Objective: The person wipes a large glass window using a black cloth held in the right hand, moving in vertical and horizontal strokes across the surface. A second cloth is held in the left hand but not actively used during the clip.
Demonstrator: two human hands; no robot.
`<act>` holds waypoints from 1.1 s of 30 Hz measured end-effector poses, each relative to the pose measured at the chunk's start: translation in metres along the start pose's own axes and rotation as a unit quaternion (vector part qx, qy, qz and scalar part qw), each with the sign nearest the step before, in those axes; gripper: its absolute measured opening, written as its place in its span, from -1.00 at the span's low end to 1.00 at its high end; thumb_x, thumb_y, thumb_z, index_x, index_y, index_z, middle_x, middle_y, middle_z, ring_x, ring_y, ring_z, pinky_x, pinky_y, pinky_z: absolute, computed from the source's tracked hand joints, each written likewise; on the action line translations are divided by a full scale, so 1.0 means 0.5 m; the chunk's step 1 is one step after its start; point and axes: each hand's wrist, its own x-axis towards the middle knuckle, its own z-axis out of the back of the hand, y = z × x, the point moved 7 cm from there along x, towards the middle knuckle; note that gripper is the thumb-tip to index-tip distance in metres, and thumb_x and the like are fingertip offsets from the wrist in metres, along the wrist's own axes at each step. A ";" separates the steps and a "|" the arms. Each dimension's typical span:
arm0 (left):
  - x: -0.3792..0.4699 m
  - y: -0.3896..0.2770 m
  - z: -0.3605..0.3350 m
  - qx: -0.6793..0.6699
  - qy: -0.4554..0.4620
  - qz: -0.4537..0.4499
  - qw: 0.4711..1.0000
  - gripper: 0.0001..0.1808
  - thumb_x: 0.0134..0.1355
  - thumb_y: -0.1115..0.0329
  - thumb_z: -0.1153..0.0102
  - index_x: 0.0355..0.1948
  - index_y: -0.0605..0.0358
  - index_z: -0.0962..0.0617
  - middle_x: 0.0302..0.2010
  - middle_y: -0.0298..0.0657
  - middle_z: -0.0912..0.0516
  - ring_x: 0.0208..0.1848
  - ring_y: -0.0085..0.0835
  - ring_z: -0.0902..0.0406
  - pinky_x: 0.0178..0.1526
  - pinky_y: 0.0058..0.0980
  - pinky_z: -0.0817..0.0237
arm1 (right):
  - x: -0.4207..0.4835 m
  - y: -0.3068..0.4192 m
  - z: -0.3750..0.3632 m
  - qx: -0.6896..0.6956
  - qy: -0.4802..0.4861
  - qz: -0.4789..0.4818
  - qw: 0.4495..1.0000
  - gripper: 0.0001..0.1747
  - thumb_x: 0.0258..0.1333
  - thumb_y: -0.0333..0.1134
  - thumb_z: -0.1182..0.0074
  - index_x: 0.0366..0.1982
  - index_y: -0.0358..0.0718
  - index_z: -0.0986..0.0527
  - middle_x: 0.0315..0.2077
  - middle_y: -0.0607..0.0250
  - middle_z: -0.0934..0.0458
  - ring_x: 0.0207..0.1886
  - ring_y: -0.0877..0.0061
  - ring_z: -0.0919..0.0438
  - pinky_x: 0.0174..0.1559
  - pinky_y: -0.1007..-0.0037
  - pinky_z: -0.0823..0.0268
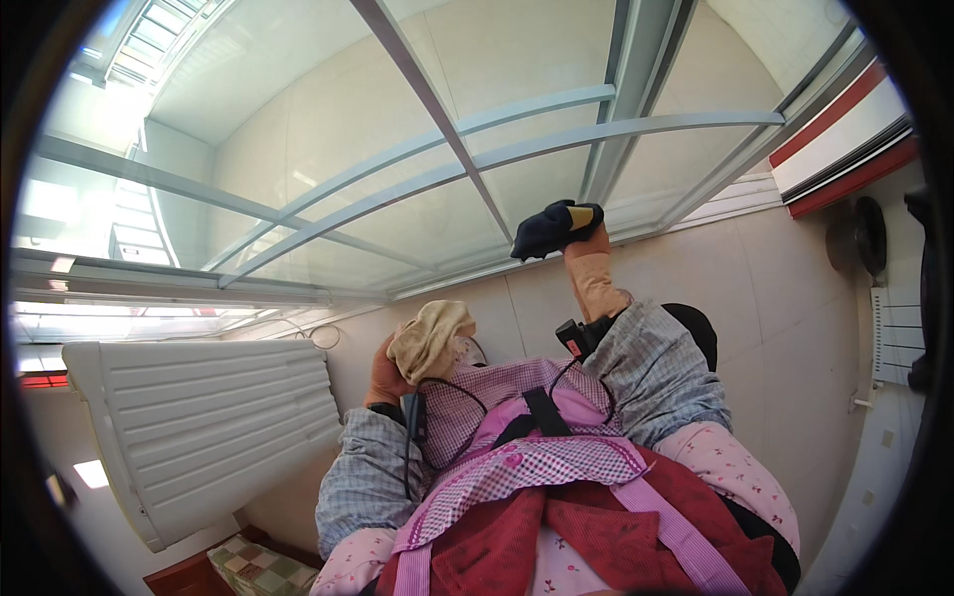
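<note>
In the head view my right hand (585,242) is raised in front of a glass partition with metal bars (477,160), gripping a dark navy cloth (555,229) with a yellow patch. The cloth is close to the pane; whether it touches the glass, I cannot tell. Lower and to the left, my left hand (386,376) holds a crumpled beige cloth (431,339) near my checked apron (484,387). Both wrists carry small dark devices with black cables.
A white ribbed panel, perhaps a radiator (223,425), stands at the left. Below it lies a patchwork cushion or cover (261,570). Tiled floor (693,298) stretches along the partition. On the right are a red-and-white object (850,141) and a white slotted rack or grille (898,335).
</note>
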 end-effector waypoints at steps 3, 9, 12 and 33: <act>0.000 0.002 -0.008 -0.028 0.020 0.005 0.999 -0.45 0.43 0.04 0.32 0.24 0.24 -0.33 0.20 0.02 -0.44 0.23 -0.15 -0.42 0.31 -0.18 -0.22 | 0.000 -0.122 0.085 0.107 -0.123 -0.225 0.961 -0.73 0.08 -0.61 0.00 -0.15 -0.22 -0.45 -0.20 0.25 -0.57 -0.20 0.44 -0.54 -0.19 0.32 -0.48; 0.002 -0.001 -0.007 -0.011 0.001 0.001 1.000 -0.45 0.43 0.05 0.31 0.24 0.25 -0.32 0.20 0.03 -0.44 0.23 -0.14 -0.42 0.29 -0.17 -0.24 | -0.012 -0.045 0.028 -0.097 -0.076 -0.164 0.979 -0.56 -0.07 -0.75 0.02 -0.10 -0.27 -0.44 -0.20 0.25 -0.58 -0.18 0.47 -0.58 -0.18 0.34 -0.51; 0.005 0.001 -0.005 -0.002 -0.015 0.006 1.000 -0.44 0.42 0.05 0.31 0.25 0.25 -0.32 0.20 0.03 -0.44 0.22 -0.13 -0.43 0.29 -0.15 -0.25 | -0.045 0.058 -0.058 0.009 0.039 -0.101 0.994 -0.57 0.00 -0.71 -0.03 -0.05 -0.28 -0.40 -0.15 0.27 -0.56 -0.10 0.51 -0.54 -0.04 0.43 -0.45; 0.005 -0.001 -0.026 0.095 -0.053 -0.024 0.994 -0.51 0.42 0.10 0.23 0.19 0.24 -0.39 0.14 -0.04 -0.51 0.17 -0.20 -0.47 0.26 -0.22 -0.29 | 0.060 -0.056 0.192 -0.272 -0.167 -0.127 0.939 -0.63 -0.06 -0.41 -0.14 -0.13 -0.32 -0.50 -0.18 0.08 -0.62 -0.13 0.31 -0.60 -0.09 0.33 -0.43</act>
